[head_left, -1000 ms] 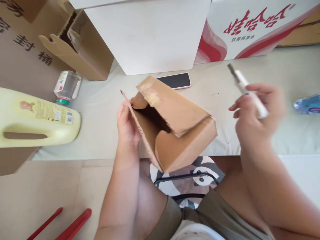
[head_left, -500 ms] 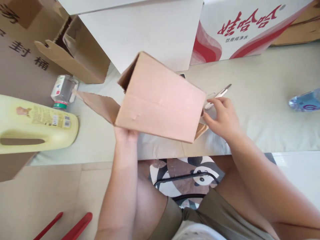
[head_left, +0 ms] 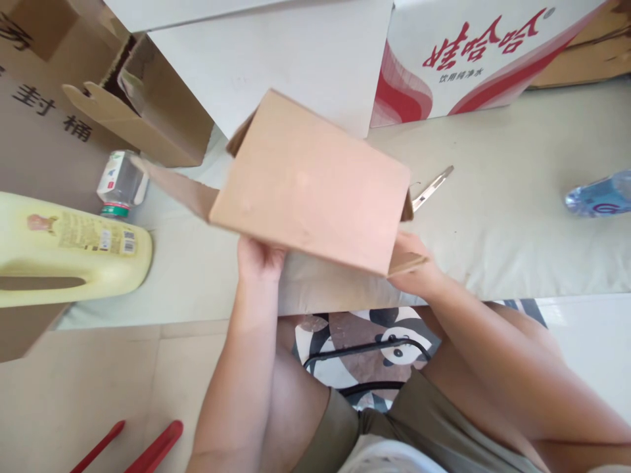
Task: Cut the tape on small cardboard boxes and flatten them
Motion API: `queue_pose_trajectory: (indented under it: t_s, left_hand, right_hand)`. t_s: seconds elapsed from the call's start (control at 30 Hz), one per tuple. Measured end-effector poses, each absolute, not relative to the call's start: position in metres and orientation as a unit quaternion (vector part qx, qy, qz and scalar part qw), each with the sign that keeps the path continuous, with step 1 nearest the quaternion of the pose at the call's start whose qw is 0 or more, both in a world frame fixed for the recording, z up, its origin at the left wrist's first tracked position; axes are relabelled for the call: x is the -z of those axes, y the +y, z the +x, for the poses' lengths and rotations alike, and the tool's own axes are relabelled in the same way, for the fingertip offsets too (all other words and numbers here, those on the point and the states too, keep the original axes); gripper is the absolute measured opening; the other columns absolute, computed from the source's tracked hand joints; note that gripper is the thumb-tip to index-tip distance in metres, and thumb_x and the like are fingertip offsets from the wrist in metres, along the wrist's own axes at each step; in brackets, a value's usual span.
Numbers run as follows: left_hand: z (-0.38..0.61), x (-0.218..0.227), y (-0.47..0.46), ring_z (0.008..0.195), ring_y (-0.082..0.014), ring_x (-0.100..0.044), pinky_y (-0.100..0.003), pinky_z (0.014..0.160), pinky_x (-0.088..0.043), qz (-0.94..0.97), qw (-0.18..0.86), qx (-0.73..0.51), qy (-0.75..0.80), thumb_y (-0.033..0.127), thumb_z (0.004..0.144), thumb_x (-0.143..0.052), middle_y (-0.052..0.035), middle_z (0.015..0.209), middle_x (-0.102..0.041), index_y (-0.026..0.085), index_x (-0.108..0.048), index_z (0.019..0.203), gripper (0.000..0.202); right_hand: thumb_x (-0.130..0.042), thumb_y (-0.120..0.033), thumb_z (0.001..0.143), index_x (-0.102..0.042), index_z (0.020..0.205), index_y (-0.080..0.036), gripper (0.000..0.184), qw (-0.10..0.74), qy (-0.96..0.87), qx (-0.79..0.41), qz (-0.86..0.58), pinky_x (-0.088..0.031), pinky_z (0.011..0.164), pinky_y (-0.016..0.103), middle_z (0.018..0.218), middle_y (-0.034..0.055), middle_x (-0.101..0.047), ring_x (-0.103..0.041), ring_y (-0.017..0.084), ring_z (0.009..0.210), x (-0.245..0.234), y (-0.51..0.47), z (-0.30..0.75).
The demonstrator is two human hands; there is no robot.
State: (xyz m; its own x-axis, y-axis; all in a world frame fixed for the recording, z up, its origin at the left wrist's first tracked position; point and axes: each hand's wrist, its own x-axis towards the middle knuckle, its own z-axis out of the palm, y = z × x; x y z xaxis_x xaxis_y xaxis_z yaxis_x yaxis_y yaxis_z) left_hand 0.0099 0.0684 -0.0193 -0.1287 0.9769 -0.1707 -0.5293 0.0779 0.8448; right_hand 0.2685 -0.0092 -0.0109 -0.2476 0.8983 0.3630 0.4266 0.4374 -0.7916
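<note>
I hold a small brown cardboard box [head_left: 310,180] above the pale table [head_left: 517,223], its flat side turned up toward me. My left hand [head_left: 259,257] grips it from below at the near left. My right hand [head_left: 411,272] holds its near right corner, under a loose flap. Another flap sticks out to the left. A white-handled cutter [head_left: 432,188] lies on the table just right of the box, free of both hands.
A yellow jug [head_left: 69,253] and a small bottle [head_left: 121,184] lie at the left. An open brown carton [head_left: 142,112], a white box [head_left: 276,59] and a red-and-white carton [head_left: 473,59] stand behind. A water bottle [head_left: 599,197] lies far right. Red handles [head_left: 148,447] lie on the floor.
My right hand laid the cutter on the table and moved to the box's right corner. The box was lifted and turned over, its opening now facing away.
</note>
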Motion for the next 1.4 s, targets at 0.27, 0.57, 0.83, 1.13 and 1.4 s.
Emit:
queue_pose_trajectory:
  t_s: [0.27, 0.57, 0.83, 1.13, 1.4]
  left_hand:
    - [0.016, 0.027, 0.07, 0.108, -0.02, -0.069, -0.027, 0.08, -0.058, 0.227, 0.546, -0.656, 0.468, 0.056, 0.077, -0.083, -0.0043, 0.116, -0.075, 0.025, -0.069, 0.102, 0.042]
    - [0.021, 0.014, 0.063, 0.098, -0.0173, -0.07, -0.025, 0.088, -0.056, 0.358, 0.475, -0.696, 0.403, 0.047, 0.065, -0.089, -0.0019, 0.093, -0.075, 0.02, -0.07, 0.085, 0.038]
    - [0.027, 0.015, 0.056, 0.087, -0.0203, -0.074, -0.037, 0.093, -0.06, 0.383, 0.461, -0.662, 0.45, 0.047, 0.06, -0.092, -0.0035, 0.091, -0.078, 0.02, -0.074, 0.084, 0.04]
    - [0.028, 0.019, 0.05, 0.108, -0.0297, -0.074, -0.042, 0.102, -0.057, 0.394, 0.524, -0.61, 0.446, 0.05, 0.067, -0.085, -0.0075, 0.094, -0.078, 0.021, -0.074, 0.089, 0.039]
    - [0.021, 0.023, 0.05, 0.11, -0.0289, -0.073, -0.038, 0.101, -0.057, 0.466, 0.434, -0.582, 0.506, 0.067, 0.068, -0.083, -0.0084, 0.101, -0.079, 0.02, -0.076, 0.094, 0.054]
  right_hand:
    - [-0.053, -0.047, 0.101, -0.067, 0.091, -0.026, 0.028, 0.472, -0.652, -0.195, -0.561, -0.058, 0.073, 0.043, 0.088, 0.0084, -0.076, -0.073, 0.028, 0.082, 0.017, -0.012, 0.273]
    - [-0.051, -0.051, 0.103, -0.065, 0.117, -0.031, 0.028, 0.581, -0.549, -0.253, -0.545, -0.06, 0.099, 0.053, 0.116, 0.0075, -0.076, -0.073, 0.029, 0.11, 0.024, -0.003, 0.28]
    - [-0.058, -0.07, 0.092, -0.073, 0.115, -0.029, 0.049, 0.531, -0.57, -0.398, -0.483, -0.057, 0.111, 0.052, 0.12, 0.0079, -0.077, -0.07, 0.033, 0.124, 0.018, -0.012, 0.279]
    - [-0.055, -0.078, 0.089, -0.073, 0.114, -0.026, 0.061, 0.498, -0.531, -0.501, -0.469, -0.056, 0.112, 0.052, 0.12, 0.0098, -0.077, -0.067, 0.032, 0.13, 0.02, -0.017, 0.275]
    - [-0.062, -0.079, 0.083, -0.074, 0.096, -0.027, 0.055, 0.514, -0.449, -0.543, -0.489, -0.063, 0.1, 0.049, 0.105, 0.0066, -0.08, -0.072, 0.034, 0.12, 0.012, -0.009, 0.271]
